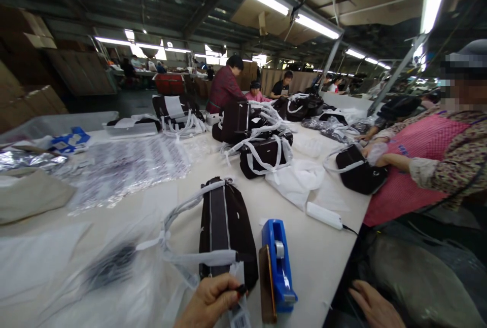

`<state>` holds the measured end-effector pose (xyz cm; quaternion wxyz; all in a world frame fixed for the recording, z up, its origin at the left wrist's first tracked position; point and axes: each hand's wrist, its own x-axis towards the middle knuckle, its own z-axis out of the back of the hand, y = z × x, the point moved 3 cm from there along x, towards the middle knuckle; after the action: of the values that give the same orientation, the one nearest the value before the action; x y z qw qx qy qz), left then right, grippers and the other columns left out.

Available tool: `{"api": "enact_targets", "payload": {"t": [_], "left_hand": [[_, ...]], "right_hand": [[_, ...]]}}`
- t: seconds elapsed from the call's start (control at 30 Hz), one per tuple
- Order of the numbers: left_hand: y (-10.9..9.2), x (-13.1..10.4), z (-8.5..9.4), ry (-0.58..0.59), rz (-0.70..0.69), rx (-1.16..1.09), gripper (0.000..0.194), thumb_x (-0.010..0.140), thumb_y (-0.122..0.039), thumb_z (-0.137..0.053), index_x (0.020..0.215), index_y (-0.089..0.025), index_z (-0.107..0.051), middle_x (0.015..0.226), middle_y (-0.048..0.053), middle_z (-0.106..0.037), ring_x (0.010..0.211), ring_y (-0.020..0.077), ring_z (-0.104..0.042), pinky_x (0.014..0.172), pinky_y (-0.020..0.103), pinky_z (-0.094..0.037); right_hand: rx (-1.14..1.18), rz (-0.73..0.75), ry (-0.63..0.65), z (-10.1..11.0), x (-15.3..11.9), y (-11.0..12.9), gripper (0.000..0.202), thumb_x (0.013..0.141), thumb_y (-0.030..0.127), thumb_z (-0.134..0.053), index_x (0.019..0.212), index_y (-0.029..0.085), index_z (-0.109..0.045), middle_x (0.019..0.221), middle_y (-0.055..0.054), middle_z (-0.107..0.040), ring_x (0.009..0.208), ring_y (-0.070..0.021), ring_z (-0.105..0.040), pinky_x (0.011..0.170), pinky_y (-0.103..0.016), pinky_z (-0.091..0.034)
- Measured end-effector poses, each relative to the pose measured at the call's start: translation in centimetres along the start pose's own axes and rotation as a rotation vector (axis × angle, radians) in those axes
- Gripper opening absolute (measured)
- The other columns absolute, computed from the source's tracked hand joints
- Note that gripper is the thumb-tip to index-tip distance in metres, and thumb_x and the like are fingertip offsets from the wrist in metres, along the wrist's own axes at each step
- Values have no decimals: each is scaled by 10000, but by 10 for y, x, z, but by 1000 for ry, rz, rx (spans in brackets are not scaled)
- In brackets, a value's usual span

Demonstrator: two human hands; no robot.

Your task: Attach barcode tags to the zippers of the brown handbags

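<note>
A dark handbag (240, 216) lies on the white table, its long handle (182, 206) wrapped in white paper and looped out to the left. At the bag's near end, my left hand (213, 300) is closed, pinching a small black piece (241, 290) between thumb and finger. Just below those fingers hangs a clear-covered tag with a barcode (239, 319). A blue tape dispenser (279, 267) stands right of the bag, beside a brown flat block (267, 287). My right hand (375, 305) is past the table's edge, fingers stretched out, holding nothing visible.
Several dark bags (266, 155) with wrapped handles stand farther back. Printed plastic bags (129, 166) and clear sheets (114, 277) cover the left. A white power strip (324, 215) lies near the right edge. A co-worker in a pink apron (422, 155) handles another bag (359, 171).
</note>
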<state>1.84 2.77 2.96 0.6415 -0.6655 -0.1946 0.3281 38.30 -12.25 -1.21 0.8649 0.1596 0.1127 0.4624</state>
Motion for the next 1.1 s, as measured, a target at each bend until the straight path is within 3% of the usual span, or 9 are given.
{"api": "enact_targets", "payload": {"t": [0.1, 0.17, 0.23, 0.3, 0.47, 0.6, 0.7, 0.83, 1.1], "left_hand": [[-2, 2, -2, -22, 2, 18, 406, 727, -549, -521, 786, -169, -652, 590, -23, -467, 552, 101, -377, 550, 220, -339], [-5, 3, -3, -26, -6, 12, 385, 728, -536, -527, 802, -180, -655, 592, -22, -485, 553, 103, -383, 565, 224, -351], [-8, 3, -3, -38, -18, -11, 353, 726, -517, -540, 786, -187, -650, 620, -15, -524, 565, 107, -402, 572, 226, -360], [-11, 2, -3, -66, -11, -32, 327, 723, -499, -552, 754, -185, -641, 672, -2, -563, 583, 111, -420, 562, 224, -362], [-14, -2, -3, -91, -32, -28, 285, 731, -459, -558, 716, -186, -636, 803, 14, -566, 587, 97, -436, 497, 203, -340], [-16, -6, 2, -130, -26, -12, 289, 744, -464, -542, 751, -190, -634, 1066, 46, -505, 607, 82, -465, 465, 196, -327], [-19, -8, 6, -132, 10, 35, 305, 753, -469, -523, 748, -182, -626, 868, 28, -524, 594, 94, -457, 459, 195, -325], [-24, -10, 6, -137, 9, 130, 308, 768, -449, -497, 686, -175, -610, 610, -16, -462, 583, 111, -440, 500, 204, -345], [-30, -9, -4, -83, -90, 474, 229, 828, -309, -413, 726, -199, -586, 700, 0, -560, 671, 133, -516, 620, 216, -382]], "right_hand": [[404, 125, 269, -5, -8, 109, 367, 772, 478, -408, 961, 225, -595, 972, -59, -646, 916, -210, -602, 789, -311, -492], [612, 284, 463, -13, -21, 177, 414, 683, 383, -573, 1059, 209, -564, 1043, -60, -615, 926, -215, -580, 759, -306, -487], [773, 323, 551, -22, -33, 224, 578, 578, 280, -683, 1122, 185, -516, 1053, -69, -617, 970, -227, -561, 849, -336, -447], [962, 310, 603, -33, -42, 250, 540, 577, 219, -682, 1092, 173, -526, 965, -52, -647, 881, -207, -593, 796, -323, -457], [1314, 97, 604, -54, -44, 253, 376, 650, 361, -681, 953, 155, -597, 634, 5, -635, 626, -151, -598, 583, -243, -426], [1361, -55, 637, -59, -42, 239, 333, 571, 418, -730, 734, 134, -665, 628, -9, -645, 599, -136, -569, 585, -241, -415], [1298, -123, 622, -59, -44, 227, 302, 557, 417, -734, 670, 145, -669, 593, 12, -622, 556, -109, -521, 555, -228, -390], [1241, -112, 628, -59, -50, 216, 293, 545, 409, -741, 594, 146, -621, 539, 33, -569, 526, -91, -478, 532, -216, -351], [1011, 23, 507, -50, -52, 203, 273, 572, 386, -712, 550, 162, -557, 534, 40, -511, 556, -103, -447, 552, -224, -342]]}}
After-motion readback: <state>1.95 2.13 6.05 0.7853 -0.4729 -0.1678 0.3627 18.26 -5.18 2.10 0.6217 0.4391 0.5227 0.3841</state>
